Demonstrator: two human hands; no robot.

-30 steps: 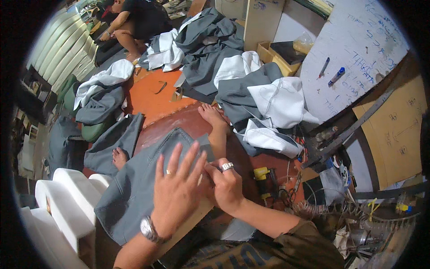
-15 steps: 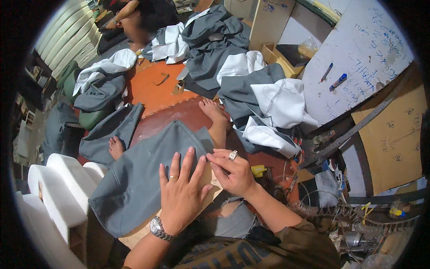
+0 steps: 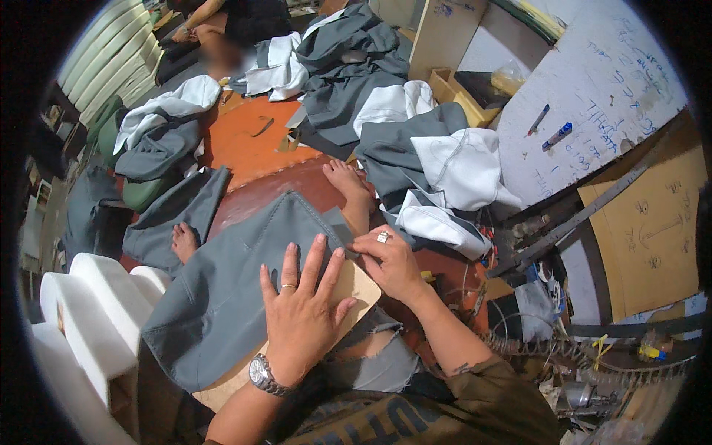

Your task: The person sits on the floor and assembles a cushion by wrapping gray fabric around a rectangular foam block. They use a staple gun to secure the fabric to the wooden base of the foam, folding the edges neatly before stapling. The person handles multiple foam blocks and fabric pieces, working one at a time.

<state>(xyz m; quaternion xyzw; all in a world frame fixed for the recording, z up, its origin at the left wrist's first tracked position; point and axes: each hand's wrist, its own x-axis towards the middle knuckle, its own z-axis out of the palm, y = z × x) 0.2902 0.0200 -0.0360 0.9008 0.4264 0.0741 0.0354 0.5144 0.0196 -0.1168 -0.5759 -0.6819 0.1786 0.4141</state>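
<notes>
A grey stitched cover (image 3: 215, 304), leather-like, lies across my lap over a tan board (image 3: 362, 285). The board's pale corner and lower edge show beyond the cloth. My left hand (image 3: 300, 315) rests flat on the cover with its fingers stretched and apart, the thumb near the bare board. At the cover's right edge, my right hand (image 3: 389, 267) has its fingers bent and pinched on the grey material. Its fingertips are partly hidden, so anything small between them does not show.
White foam blocks (image 3: 96, 311) stand at my left. Beyond my feet lie grey and white covers (image 3: 348, 89) on a red-orange surface (image 3: 245, 141). Another person (image 3: 256, 26) sits at the far left. A coiled hose (image 3: 623, 371) and tools lie at the right.
My right hand has shifted slightly and turned at the cover's edge. More of the board's corner shows beside it. The left hand stays flat, and the view has shifted a little.
</notes>
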